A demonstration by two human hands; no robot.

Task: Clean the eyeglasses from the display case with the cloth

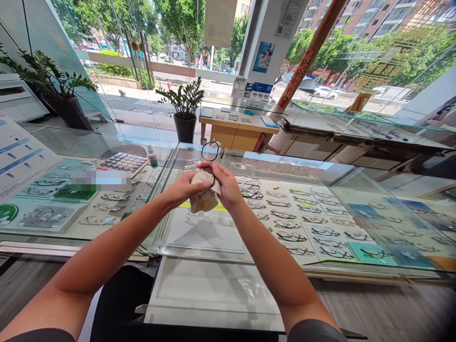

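Observation:
Both my hands meet above the glass counter, around a pair of eyeglasses (210,159) with thin dark round rims. One lens stands upright above my fingers; the other is mostly covered by cloth and fingers. My left hand (183,188) is closed on a beige cleaning cloth (204,202) with a zigzag edge, which hangs down between the hands and wraps part of the glasses. My right hand (227,185) is closed too, its fingers pinching the frame near the middle, against the cloth.
Rows of eyeglasses (285,213) lie inside the glass display counter (199,242). To the left stand a small spray bottle (152,156), a calculator (126,161) and a printed sheet (21,156). An open drawer (213,289) juts out below. Beyond are a potted plant (185,121) and windows.

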